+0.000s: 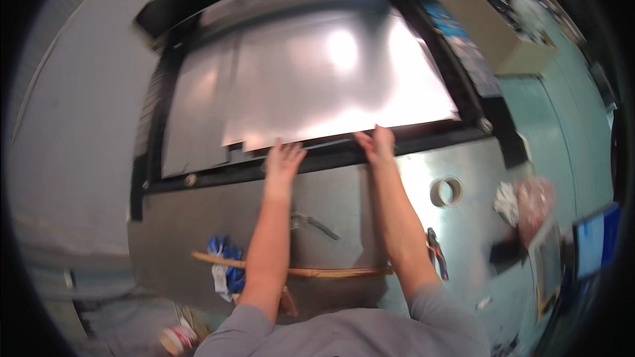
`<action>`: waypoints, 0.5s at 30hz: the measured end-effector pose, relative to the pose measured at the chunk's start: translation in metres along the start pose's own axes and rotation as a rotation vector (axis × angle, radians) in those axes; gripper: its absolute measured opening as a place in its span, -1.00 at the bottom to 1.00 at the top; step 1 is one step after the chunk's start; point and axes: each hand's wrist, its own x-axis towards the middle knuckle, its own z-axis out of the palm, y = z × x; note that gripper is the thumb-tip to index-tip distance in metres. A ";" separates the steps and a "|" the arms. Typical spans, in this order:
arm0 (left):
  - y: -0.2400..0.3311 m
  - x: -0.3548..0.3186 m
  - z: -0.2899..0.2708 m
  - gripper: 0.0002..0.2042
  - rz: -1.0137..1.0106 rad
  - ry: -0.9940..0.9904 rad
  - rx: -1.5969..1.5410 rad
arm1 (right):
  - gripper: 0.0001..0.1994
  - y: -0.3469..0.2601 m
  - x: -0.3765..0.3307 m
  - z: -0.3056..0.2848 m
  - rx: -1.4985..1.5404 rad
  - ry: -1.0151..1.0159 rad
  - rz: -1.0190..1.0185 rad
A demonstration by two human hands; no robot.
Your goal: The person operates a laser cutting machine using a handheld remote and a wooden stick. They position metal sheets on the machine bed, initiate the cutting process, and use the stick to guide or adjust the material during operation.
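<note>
Both hands at near edge of the shiny metal sheet, which fills the frame toward 12 o'clock: left hand flat and open on it, right hand fingers curled gripping the edge (tape roll at 3 o'clock of the right hand)

The metal sheets are shiny silver-grey, with bright white spots of light on them. The frame around them is black. The desk is dull grey metal. The tape roll is pale cream. The pliers have red and blue handles. The stick is light brown wood. The gloves are blue and white. The rag is white. The box is tan brown. The floor is pale green. The sleeves are grey. The cup is white with red.
</note>
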 end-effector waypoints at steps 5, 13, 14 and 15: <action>0.003 0.030 0.007 -0.57 -0.018 0.103 -0.171 | -0.46 -0.011 -0.008 -0.012 0.021 0.015 0.111; 0.002 0.040 0.007 -0.68 0.096 0.145 -0.123 | -0.35 -0.062 0.015 -0.053 0.267 0.183 -0.107; 0.002 0.039 0.007 -0.68 0.079 0.153 -0.119 | -0.35 -0.067 0.018 -0.058 0.308 0.217 -0.158; 0.003 0.038 0.008 -0.67 0.079 0.160 -0.117 | -0.40 -0.070 0.019 -0.063 0.215 0.232 -0.167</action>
